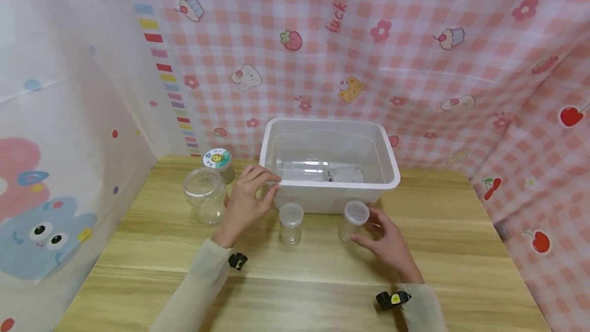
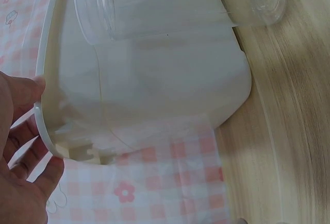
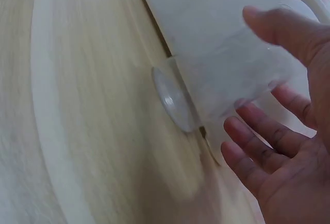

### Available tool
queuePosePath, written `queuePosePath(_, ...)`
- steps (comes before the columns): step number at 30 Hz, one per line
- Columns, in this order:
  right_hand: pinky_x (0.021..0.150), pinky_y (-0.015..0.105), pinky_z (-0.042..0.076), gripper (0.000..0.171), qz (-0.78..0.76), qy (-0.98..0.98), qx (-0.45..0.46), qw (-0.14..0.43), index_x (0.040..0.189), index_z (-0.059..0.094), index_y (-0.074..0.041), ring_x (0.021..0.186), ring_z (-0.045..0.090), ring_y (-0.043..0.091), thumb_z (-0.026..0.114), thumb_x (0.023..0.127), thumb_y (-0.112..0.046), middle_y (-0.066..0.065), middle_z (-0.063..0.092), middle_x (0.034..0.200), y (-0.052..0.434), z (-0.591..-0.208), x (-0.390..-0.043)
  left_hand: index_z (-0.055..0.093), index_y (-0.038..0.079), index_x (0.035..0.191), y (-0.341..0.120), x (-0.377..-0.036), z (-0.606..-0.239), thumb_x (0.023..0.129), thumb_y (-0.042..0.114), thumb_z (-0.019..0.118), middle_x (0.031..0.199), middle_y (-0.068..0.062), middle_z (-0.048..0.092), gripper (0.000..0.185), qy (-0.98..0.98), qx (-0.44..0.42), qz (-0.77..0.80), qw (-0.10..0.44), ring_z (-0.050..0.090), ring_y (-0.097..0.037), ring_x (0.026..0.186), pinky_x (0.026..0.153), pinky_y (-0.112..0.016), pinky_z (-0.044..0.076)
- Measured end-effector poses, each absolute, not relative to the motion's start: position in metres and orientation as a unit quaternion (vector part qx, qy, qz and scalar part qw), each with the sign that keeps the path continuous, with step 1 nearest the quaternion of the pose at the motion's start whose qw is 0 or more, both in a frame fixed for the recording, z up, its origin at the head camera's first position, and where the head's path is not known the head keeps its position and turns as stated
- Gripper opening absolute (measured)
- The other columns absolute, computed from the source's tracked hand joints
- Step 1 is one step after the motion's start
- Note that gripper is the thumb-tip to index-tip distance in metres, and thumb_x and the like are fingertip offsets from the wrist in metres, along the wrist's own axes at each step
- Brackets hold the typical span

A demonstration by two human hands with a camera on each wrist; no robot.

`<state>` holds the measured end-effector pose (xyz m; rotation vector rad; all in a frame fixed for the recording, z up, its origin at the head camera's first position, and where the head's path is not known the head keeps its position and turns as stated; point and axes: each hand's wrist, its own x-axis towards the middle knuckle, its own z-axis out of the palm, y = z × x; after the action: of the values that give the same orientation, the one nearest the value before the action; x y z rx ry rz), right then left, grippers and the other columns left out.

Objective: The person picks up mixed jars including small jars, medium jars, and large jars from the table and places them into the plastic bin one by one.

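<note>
My left hand (image 1: 249, 201) is at the front left corner of a white plastic bin (image 1: 332, 186), gripping its rim between thumb and fingers. Two clear jars (image 1: 304, 168) lie on their sides inside the bin. In the right wrist view, my right hand (image 3: 289, 147) is spread around a small clear jar with a frosted lid (image 1: 357, 212); the thumb stands apart from it and the fingertips are close to its side. Whether those fingertips touch the jar is hard to tell. A similar lidded jar (image 1: 291, 224) stands upright between my hands, before the bin.
Left of the bin stand a rounded clear jar (image 1: 205, 193) and, behind it, a jar with a printed green and white lid (image 1: 217, 159). All stand on a wood-grain table (image 1: 313, 281). A pink checked cloth (image 1: 322, 65) hangs behind the bin.
</note>
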<state>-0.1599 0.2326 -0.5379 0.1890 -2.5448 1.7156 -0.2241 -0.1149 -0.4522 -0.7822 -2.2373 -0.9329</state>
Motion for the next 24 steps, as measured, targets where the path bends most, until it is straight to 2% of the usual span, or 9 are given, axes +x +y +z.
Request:
queuePosePath(3,0.108,0.041,0.052,0.069,0.565,-0.823,0.053,0.026,0.139,0.055,-0.006,0.117,0.063,0.01,0.089,0.079,-0.01,0.018,0.065,0.13,0.23,-0.542,-0.162,0.076,0.01,0.098,-0.115,-0.224,-0.452,0.089,0.011,0.079,0.097,-0.002,0.072,0.009,-0.84,-0.292,-0.348,0.297,0.06,-0.02,0.099,0.086,-0.034,0.053)
queuePosePath(11,0.101,0.016,0.051,0.068,0.62,-0.782,0.054,0.029,0.141,0.051,0.001,0.113,0.062,-0.002,0.084,0.081,0.0,0.026,0.061,0.135,0.226,-0.551,-0.165,0.076,0.01,0.097,-0.115,-0.223,-0.452,0.089,0.01,0.08,0.096,-0.002,0.072,0.009,-0.838,-0.292,-0.348,0.302,0.06,-0.02,0.098,0.085,-0.034,0.054)
queuePosePath(15,0.099,0.014,0.051,0.067,0.633,-0.772,0.051,0.029,0.141,0.051,0.001,0.112,0.062,-0.005,0.083,0.082,0.002,0.027,0.06,0.136,0.226,-0.555,-0.165,0.076,0.01,0.097,-0.115,-0.222,-0.452,0.088,0.009,0.08,0.096,-0.002,0.072,0.009,-0.839,-0.291,-0.347,0.302,0.06,-0.02,0.098,0.085,-0.034,0.054)
queuePosePath(24,0.1,0.016,0.051,0.066,0.629,-0.775,0.057,0.03,0.14,0.053,-0.001,0.112,0.063,-0.003,0.083,0.081,0.001,0.024,0.061,0.135,0.226,-0.551,-0.164,0.076,0.01,0.097,-0.114,-0.224,-0.452,0.088,0.01,0.08,0.096,-0.002,0.072,0.009,-0.838,-0.291,-0.349,0.301,0.06,-0.021,0.099,0.087,-0.035,0.054)
